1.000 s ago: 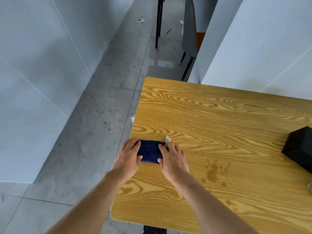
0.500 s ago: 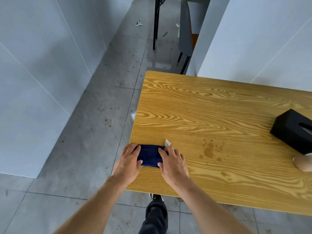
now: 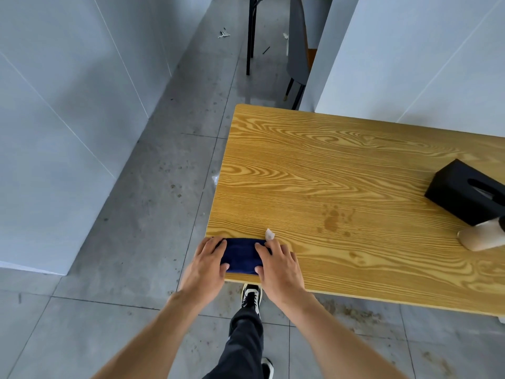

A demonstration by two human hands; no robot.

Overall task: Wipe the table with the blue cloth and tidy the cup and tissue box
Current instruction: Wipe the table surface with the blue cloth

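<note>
Our left hand (image 3: 205,262) and right hand (image 3: 280,266) lie flat, fingers nearly straight, pressing the ends of the folded, plush blue cloth (image 3: 240,255) between them at the near left corner of the wood-grain table (image 3: 328,165). A white paper scrap (image 3: 269,234) lies just beyond the right fingers. Farther right along the table, past a damp stain (image 3: 332,221), sit the matte black rectangular tissue box (image 3: 464,195) and the toppled beige cup (image 3: 481,237); their contents cannot be told.

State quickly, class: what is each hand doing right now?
Left hand: open, fingers resting on the cloth.
Right hand: open, fingers resting on the cloth.
</note>
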